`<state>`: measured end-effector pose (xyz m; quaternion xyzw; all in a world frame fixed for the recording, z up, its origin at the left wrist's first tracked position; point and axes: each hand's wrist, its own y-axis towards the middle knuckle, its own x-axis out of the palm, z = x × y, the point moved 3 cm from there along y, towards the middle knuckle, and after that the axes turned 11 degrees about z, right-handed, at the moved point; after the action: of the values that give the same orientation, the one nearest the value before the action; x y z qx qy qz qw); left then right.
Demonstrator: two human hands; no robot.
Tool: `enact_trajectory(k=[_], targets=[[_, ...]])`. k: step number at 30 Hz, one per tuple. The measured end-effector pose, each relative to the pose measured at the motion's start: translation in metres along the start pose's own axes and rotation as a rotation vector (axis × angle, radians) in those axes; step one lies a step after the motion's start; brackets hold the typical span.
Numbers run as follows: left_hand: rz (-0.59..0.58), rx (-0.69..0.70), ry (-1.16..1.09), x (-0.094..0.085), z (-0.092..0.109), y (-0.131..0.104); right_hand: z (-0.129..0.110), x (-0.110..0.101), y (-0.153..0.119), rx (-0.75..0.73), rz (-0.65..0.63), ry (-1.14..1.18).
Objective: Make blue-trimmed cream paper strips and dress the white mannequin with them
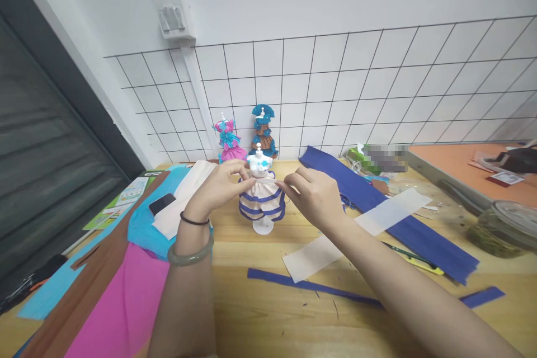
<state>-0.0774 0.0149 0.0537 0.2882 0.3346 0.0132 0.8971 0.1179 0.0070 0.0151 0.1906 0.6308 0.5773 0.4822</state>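
Pale strip (265,180) — left hand (223,180), right hand (315,194) pinching its ends.

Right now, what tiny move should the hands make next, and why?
Perhaps draw the narrow pale strip snugly against the dress form: the left hand and right hand pinch it on either side, and it spans the front near the top of the blue-striped skirt.

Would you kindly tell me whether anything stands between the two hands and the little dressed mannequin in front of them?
No separate obstacle is visible: the left hand and right hand flank the little dressed mannequin near its waist, and only the pale strip they hold crosses its front.
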Motion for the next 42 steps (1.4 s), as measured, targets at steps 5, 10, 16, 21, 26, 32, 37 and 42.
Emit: enact_trajectory(k=[5,10,16,21,26,32,37,42], targets=[[-0.045,-0.043,-0.095,0.003,-0.001,-0.001,0.001,0.0,0.001,0.004,-0.001,0.011],[-0.05,-0.028,-0.126,0.003,-0.003,0.0,0.002,0.0,0.002,0.015,0.004,0.012],[-0.059,-0.038,-0.126,0.004,-0.003,0.001,0.003,0.002,0.002,0.031,-0.002,0.008],[-0.059,-0.027,-0.144,0.005,-0.003,0.001,0.004,0.004,0.002,0.04,-0.02,0.006],[-0.055,-0.01,-0.168,0.006,-0.005,0.002,0.007,0.009,0.001,0.059,-0.042,0.022],[-0.048,0.036,-0.174,0.008,-0.013,0.003,0.01,0.012,0.005,0.096,-0.073,0.057],[-0.048,0.057,-0.172,0.008,-0.014,0.004,0.012,0.016,0.014,0.134,-0.155,0.067],[-0.055,0.037,-0.181,0.008,-0.015,0.003,0.014,0.021,0.026,0.151,-0.275,0.096]])
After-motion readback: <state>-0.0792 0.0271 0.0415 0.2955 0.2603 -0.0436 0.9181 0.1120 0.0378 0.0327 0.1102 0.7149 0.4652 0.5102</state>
